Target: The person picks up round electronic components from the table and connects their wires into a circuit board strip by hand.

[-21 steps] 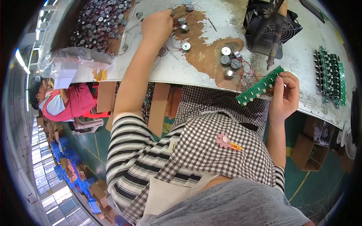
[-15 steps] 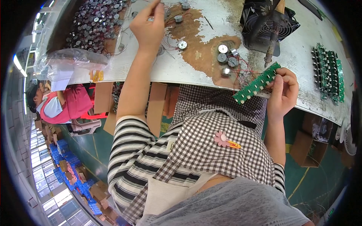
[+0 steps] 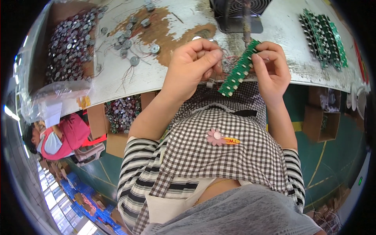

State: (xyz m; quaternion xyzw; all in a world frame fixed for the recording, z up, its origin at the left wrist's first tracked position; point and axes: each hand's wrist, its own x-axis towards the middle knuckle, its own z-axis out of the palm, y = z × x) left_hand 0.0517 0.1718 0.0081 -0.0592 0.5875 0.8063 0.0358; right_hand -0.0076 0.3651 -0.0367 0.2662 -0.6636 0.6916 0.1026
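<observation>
A long green circuit board strip with a row of small pale parts is held near its upper end between the thumb and fingers of my right hand. The strip slants over the table's front edge. Just left of it, my left hand is closed in a pinch; thin red wires show near its fingertips, but what it grips is hidden. A small silver part shows below those fingers. Several round silver motors with wires, such as one motor, lie to the left on the worn white table.
A dark metal rod points down above the strip, before a black fan. Stacked green boards lie at the right. A box of many motors stands at the left. Another person sits beyond it.
My left hand has come down and right from the far motors, beside the strip, its fingers pinched. My right hand still holds the strip, now tilted more steeply. The whole view has shifted.
</observation>
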